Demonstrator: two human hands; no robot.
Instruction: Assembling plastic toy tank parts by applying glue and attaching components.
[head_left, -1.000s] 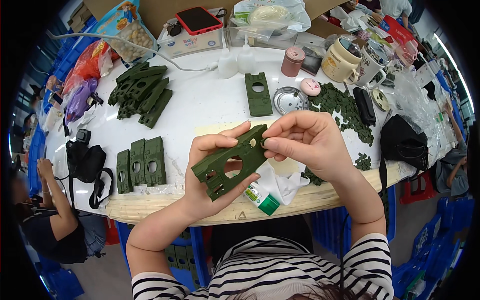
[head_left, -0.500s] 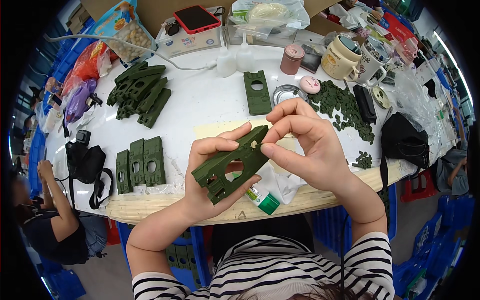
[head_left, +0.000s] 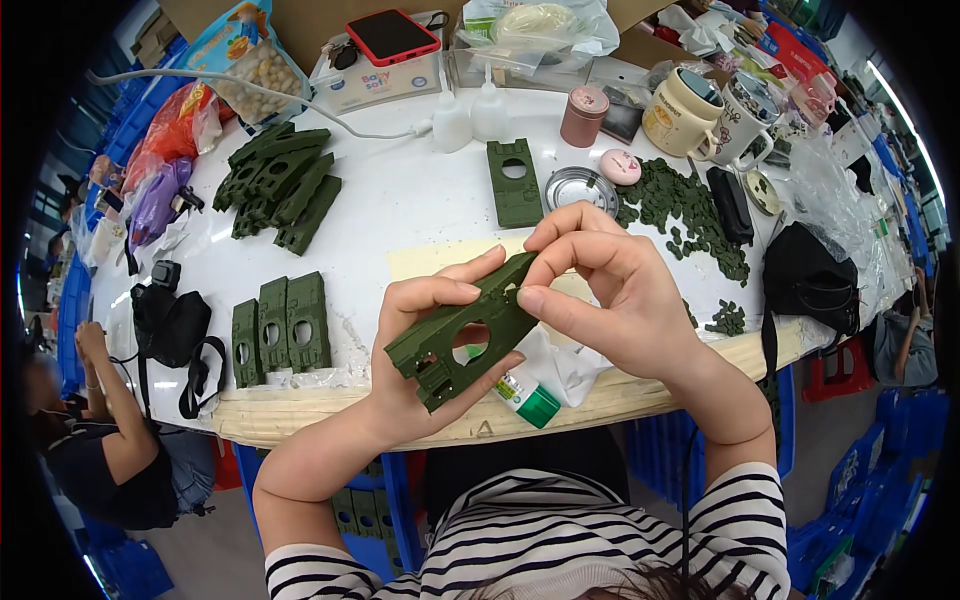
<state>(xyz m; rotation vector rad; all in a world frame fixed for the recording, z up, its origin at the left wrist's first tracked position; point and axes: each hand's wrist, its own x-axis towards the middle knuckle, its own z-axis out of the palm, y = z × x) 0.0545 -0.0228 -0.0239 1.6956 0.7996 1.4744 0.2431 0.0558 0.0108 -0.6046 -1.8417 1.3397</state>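
My left hand [head_left: 402, 315] grips a dark green plastic tank hull [head_left: 495, 318], tilted, with a round hole through it. The thumb and fingers lie along its long sides. At the hull's far right end, my right hand [head_left: 630, 300] has thumb and index finger pinched together against its surface. Whatever sits between those fingertips is too small or hidden to make out. Beneath the hands lie a yellow sheet [head_left: 412, 262], a crumpled white tissue [head_left: 578, 368] and a green-capped tube [head_left: 538, 407].
Three hulls [head_left: 308, 325] stand in a row at left, with a pile of hulls [head_left: 275, 185] behind. Another hull [head_left: 515, 200] lies ahead. Small green parts [head_left: 672, 205] are heaped at right, by a round metal tin [head_left: 578, 186] and mugs [head_left: 682, 118]. A person [head_left: 110, 440] sits at left.
My right fingertips have shifted very slightly to the left over the hull's end, covering more of the pale spot there. The left hand keeps its hold.
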